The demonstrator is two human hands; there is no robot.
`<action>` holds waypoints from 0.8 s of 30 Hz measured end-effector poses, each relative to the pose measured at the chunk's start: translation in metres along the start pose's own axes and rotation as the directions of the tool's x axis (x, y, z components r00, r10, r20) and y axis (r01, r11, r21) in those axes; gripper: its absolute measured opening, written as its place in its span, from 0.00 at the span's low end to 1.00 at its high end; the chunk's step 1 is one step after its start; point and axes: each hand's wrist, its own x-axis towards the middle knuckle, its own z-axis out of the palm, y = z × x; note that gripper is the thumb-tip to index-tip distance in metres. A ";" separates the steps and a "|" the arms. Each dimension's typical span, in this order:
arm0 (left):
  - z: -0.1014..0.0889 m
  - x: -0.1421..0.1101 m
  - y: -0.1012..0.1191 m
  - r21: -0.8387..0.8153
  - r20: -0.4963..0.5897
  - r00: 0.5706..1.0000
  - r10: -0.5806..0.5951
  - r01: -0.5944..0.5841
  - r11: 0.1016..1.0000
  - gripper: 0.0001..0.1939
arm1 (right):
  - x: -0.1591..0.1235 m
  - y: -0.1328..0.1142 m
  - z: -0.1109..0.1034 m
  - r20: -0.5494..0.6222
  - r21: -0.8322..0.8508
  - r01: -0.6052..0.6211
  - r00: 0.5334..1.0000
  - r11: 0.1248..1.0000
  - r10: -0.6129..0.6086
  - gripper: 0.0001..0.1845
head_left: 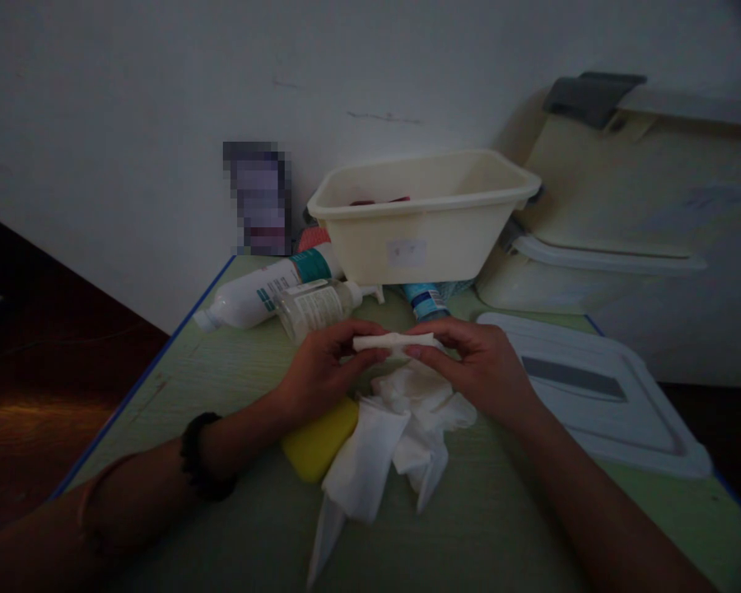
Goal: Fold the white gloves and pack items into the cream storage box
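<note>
Between my two hands is a folded white tissue (395,341), held level like a narrow strip above the table. My left hand (327,362) pinches its left end between thumb and fingers. At the other end, my right hand (469,354) grips it in the same way. Crumpled white tissues (376,457) lie on the table just below. A yellow block (321,441), perhaps a sponge, sits under my left wrist, partly covered by the tissues and my hand.
Beyond my hands a white bottle (247,296) and a clear pump bottle (318,306) lie on their sides. A cream bin (420,222) stands against the wall, with a blue-labelled bottle (426,301) before it. Right are a pale lid (593,412) and stacked storage boxes (636,189).
</note>
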 end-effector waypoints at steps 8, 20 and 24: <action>0.000 0.001 0.000 -0.058 0.015 1.000 -0.001 0.002 0.998 0.14 | -0.001 0.003 0.005 -0.042 -0.067 0.007 0.999 0.998 -0.010 0.06; -0.002 0.002 0.008 0.113 -0.061 0.996 -0.068 0.075 0.991 0.11 | 0.000 0.007 0.014 0.007 0.038 0.029 1.000 0.999 -0.029 0.10; -0.001 0.002 0.011 0.005 -0.074 0.986 -0.150 0.151 0.989 0.10 | -0.001 0.006 0.012 0.015 0.019 0.026 1.000 0.999 -0.027 0.09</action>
